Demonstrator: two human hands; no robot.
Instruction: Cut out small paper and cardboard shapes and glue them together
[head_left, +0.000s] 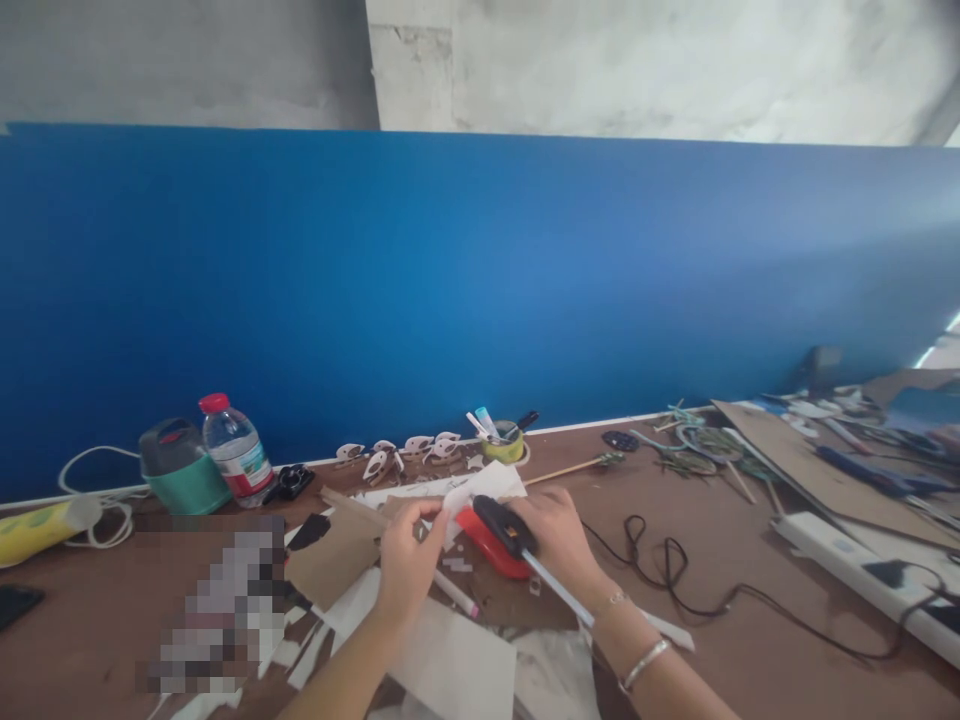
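My left hand (407,562) pinches a small white paper piece (484,487) between thumb and fingers, just above the table. My right hand (559,540) is wrapped round a black hot glue gun (504,524) with a white glue stick (559,590) sticking out of its back; its nozzle points at the paper. A red flat object (489,545) lies under the gun. Cardboard scraps (337,555) and white paper sheets (450,665) lie beneath both hands. The gun's black cord (675,575) trails off to the right.
A blue board (480,290) stands along the back of the brown table (735,560). At the left are a water bottle (236,450), a green container (180,468) and white cable. A yellow cup of pens (502,440), white clips, a cardboard sheet (810,470) and a power strip (855,575) lie further right.
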